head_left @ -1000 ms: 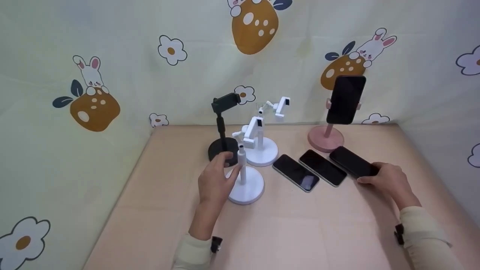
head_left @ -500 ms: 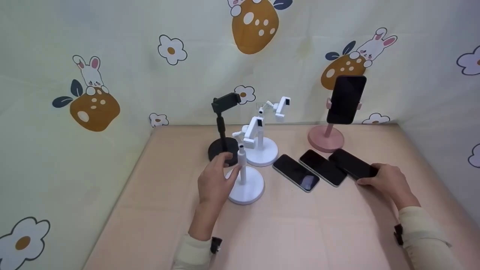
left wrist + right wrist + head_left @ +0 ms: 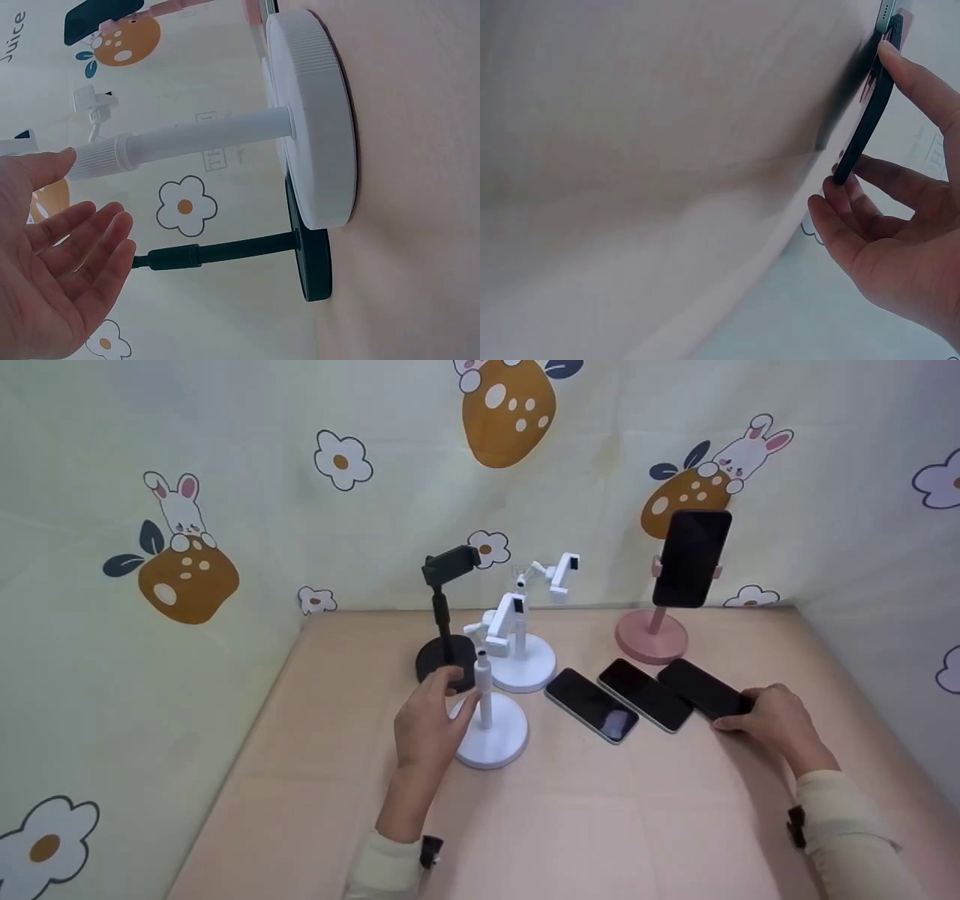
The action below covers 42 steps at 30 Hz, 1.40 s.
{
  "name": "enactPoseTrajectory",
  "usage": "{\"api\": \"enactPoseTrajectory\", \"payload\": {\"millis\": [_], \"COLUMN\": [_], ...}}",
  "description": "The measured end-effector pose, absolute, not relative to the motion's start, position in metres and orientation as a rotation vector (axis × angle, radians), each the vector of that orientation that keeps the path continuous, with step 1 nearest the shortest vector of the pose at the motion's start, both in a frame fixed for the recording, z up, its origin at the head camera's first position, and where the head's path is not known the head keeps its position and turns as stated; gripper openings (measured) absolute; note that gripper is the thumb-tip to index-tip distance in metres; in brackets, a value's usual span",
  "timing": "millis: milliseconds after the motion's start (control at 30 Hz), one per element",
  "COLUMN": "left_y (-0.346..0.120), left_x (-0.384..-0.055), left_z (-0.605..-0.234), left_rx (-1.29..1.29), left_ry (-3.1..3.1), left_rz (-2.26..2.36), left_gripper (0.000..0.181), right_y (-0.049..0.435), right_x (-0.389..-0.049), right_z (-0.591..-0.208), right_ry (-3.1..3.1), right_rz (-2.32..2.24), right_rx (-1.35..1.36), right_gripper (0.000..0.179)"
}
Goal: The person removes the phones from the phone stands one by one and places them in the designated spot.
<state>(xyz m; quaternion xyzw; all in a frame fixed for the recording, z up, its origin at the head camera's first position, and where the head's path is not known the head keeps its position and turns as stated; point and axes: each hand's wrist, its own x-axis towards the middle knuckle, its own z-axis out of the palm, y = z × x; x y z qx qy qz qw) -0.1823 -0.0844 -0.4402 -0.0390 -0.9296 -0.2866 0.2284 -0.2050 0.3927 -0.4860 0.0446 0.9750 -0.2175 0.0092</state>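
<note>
My left hand (image 3: 429, 727) is beside the nearer white phone stand (image 3: 491, 739), its thumb at the upper part of the pole and its fingers loosely bent, not wrapped round it. In the left wrist view the thumb (image 3: 52, 166) overlaps the collar of the pole; whether it touches is hard to tell. My right hand (image 3: 780, 727) pinches the near end of a black smartphone (image 3: 703, 688), thumb on one side, fingers on the other. The right wrist view has this phone (image 3: 871, 120) edge-on, tilted and partly off the table. Its far end lies by the middle phone (image 3: 645, 695).
Another phone (image 3: 592, 705) lies at the left of the row. Behind stand a black phone stand (image 3: 442, 611), a second white stand (image 3: 529, 667) and a pink stand (image 3: 651, 637) bearing an upright phone (image 3: 691, 559). Printed cloth (image 3: 255, 675) hangs round the table.
The far end of the phone in my right hand has shifted slightly left and nearer, up against the middle phone. My left hand and the stands have stayed put.
</note>
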Motion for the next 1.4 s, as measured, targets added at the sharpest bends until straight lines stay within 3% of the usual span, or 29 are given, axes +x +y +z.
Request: {"api": "enactPoseTrajectory", "payload": {"millis": [1400], "left_y": [-0.0879], "left_x": [-0.1798], "left_z": [-0.4428], "left_rx": [-0.125], "left_ry": [-2.544], "left_rz": [-0.782], "left_gripper": [0.039], "right_y": [0.3874], "right_x": [-0.2058], "right_z": [-0.4902], "right_ry": [2.923], "right_rz": [-0.685], "right_rx": [0.294], "right_gripper": [0.080]}}
